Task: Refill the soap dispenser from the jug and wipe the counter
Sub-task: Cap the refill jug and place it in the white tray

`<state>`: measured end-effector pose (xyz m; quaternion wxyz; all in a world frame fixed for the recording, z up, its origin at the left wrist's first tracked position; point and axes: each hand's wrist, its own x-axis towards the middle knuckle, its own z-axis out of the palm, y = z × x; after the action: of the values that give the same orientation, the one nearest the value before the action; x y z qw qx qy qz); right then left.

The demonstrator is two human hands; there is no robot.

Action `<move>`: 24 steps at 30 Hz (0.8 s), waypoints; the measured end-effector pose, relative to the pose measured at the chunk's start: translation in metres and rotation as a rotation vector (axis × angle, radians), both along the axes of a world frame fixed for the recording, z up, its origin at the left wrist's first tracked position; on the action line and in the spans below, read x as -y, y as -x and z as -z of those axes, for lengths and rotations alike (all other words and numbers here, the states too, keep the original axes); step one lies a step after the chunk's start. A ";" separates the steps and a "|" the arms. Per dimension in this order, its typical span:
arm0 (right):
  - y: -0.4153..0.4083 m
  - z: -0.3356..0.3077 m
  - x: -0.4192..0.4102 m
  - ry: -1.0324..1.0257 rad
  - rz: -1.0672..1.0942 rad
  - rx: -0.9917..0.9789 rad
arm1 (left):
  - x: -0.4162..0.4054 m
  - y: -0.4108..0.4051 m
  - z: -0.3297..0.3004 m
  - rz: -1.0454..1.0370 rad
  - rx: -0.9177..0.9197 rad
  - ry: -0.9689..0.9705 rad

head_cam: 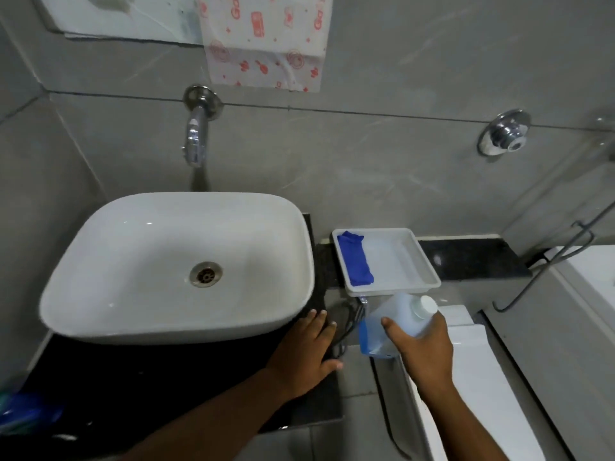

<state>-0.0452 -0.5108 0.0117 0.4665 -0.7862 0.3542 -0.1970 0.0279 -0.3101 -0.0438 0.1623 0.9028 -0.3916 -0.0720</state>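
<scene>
My right hand [421, 347] grips a translucent plastic jug [389, 322] with a white cap and a little blue liquid at its bottom, held tilted in the air below the tray. My left hand [307, 351] lies flat, fingers apart, on the dark counter [309, 407] just in front of the basin's right corner. A folded blue cloth [354, 259] lies in the left part of a white tray [422, 261] on the counter's right ledge. No soap dispenser shows in this view.
A white basin [179, 264] fills the counter's left, under a chrome wall tap [196, 134]. A second chrome fitting [504, 131] sits on the right wall. A white toilet cistern [472, 371] stands under my right hand. Blue plastic [20, 414] lies at the lower left.
</scene>
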 end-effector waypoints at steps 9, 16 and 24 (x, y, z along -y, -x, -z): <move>-0.099 0.042 0.164 0.001 -0.089 0.016 | 0.117 -0.108 0.060 -0.166 0.092 -0.277; -0.226 0.083 0.240 -0.056 -0.168 0.056 | 0.115 -0.117 0.076 -0.244 0.142 -0.259; -0.296 0.127 0.270 -0.017 -0.166 0.025 | 0.116 -0.116 0.075 -0.286 0.073 -0.291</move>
<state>0.2511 -0.7806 -0.1154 0.4923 -0.8062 0.2837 -0.1646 0.1438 -0.4266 -0.1187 0.0244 0.9652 -0.2504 -0.0713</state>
